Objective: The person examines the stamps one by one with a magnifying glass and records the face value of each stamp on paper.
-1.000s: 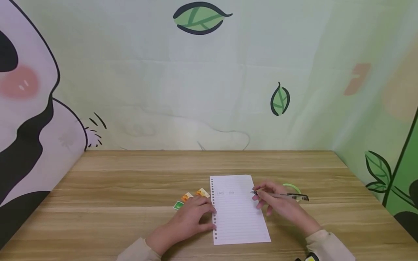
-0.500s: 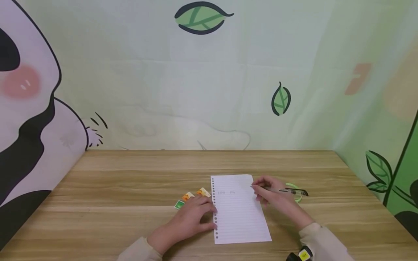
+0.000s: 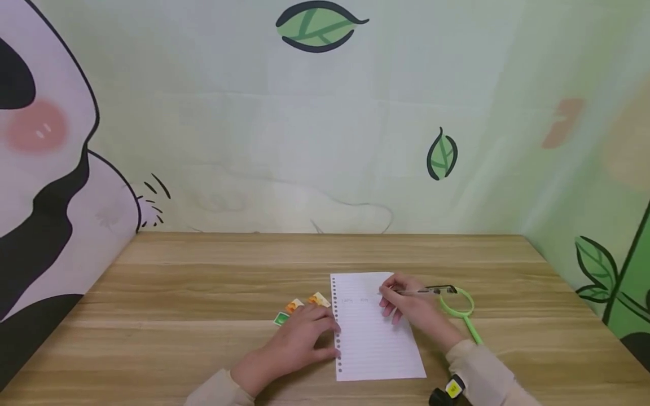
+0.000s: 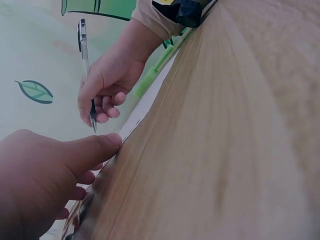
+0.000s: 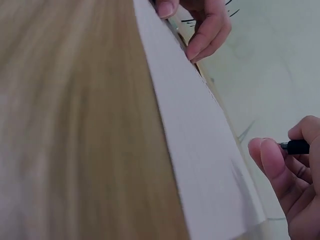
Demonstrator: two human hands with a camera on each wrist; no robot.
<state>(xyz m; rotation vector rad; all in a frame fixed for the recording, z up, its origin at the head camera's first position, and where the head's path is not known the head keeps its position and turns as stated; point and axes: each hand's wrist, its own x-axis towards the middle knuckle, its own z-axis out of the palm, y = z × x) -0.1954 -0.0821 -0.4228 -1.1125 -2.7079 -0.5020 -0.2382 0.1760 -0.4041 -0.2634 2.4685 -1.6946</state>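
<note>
A lined loose-leaf sheet [image 3: 373, 344] with a punched left edge lies on the table, with two short bits of handwriting [image 3: 347, 300] near its top. My left hand [image 3: 302, 338] rests along the punched edge, thumb and fingertips on the paper. Over the upper right part of the sheet, my right hand [image 3: 411, 304] pinches a clear-barrelled pen [image 3: 420, 291] between thumb and fingers. In the left wrist view the pen [image 4: 84, 60] points down, its tip close above the paper. The right wrist view shows the sheet [image 5: 195, 135] between both hands.
A green magnifying glass [image 3: 473, 329] lies right of the sheet, partly behind the right forearm. Several small picture cards [image 3: 294, 305], orange and green, lie by the left hand, partly covered by it. The wooden table [image 3: 228, 270] meets a printed backdrop [image 3: 244, 129] behind.
My right hand has moved left, farther over the sheet, with the pen turning flatter in view. More of the magnifying glass now shows. My left hand stays on the paper's edge.
</note>
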